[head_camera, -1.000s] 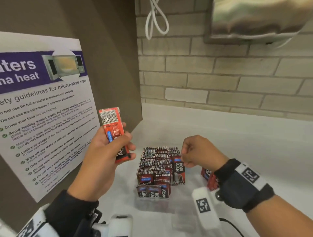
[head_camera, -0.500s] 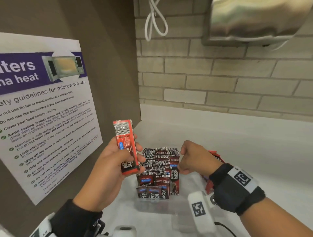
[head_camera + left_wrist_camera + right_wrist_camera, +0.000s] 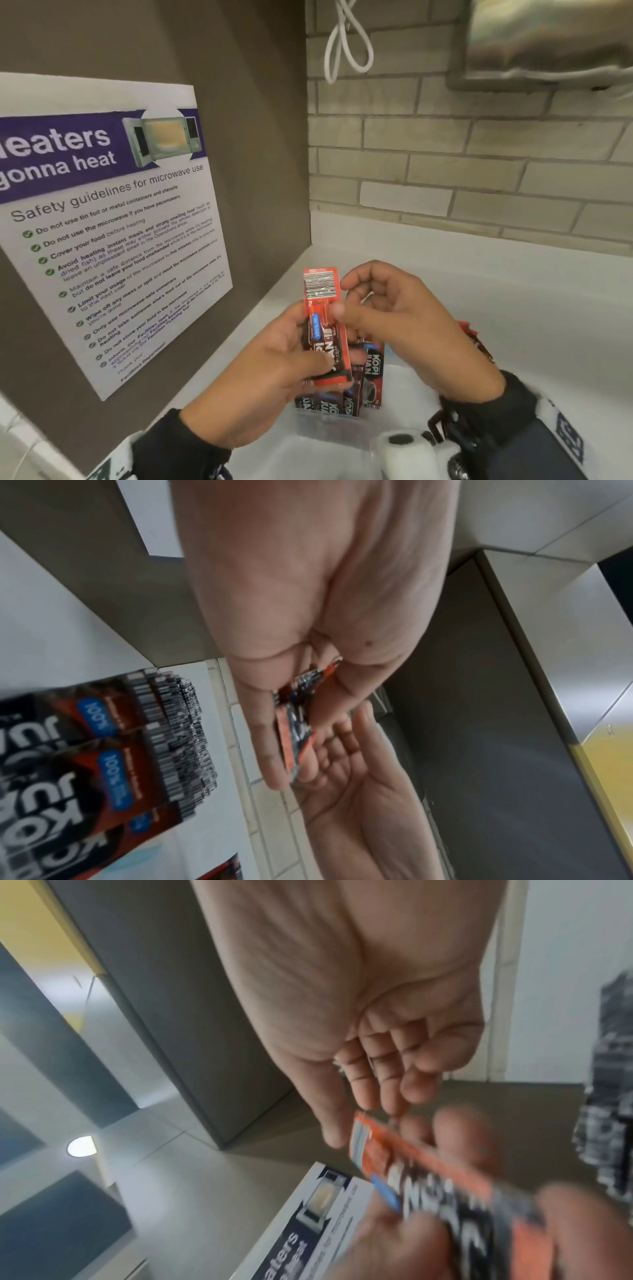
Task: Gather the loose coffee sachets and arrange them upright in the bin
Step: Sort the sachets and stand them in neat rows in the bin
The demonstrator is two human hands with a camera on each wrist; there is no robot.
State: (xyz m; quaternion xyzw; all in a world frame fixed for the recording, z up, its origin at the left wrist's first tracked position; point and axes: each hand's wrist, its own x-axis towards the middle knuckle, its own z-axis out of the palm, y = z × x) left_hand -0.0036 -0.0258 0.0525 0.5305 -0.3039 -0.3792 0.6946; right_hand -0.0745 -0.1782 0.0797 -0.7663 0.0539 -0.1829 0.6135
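Over the clear bin on the white counter I've got the left hand holding one red sachet upright, barcode end up, thumb across its face and fingers curled behind it, so that hand is clamped on the packet. Right hand is coming in from the other side, thumb tip touching the sachet's right edge just under the barcode; its fingers are half curled, loosely apart, nothing between them. From the right wrist view those fingertips sit just short of the packet's top corner, though that picture is smeared enough that I can't say whether the forefinger has made contact. Looks to me like a hand-over or a straightening of this one packet before it goes in. Below, the standing sachets are packed upright in the bin, labels facing me, and more loose sachets lie on the counter just behind the right wrist, partly hidden. So I'd call us midway: rows filled, stragglers left. Next move wants a firm pinch near the top, the left letting go cleanly, then a straight drop into a gap in the rows without knocking neighbours over; thin foil will bend if pushed.
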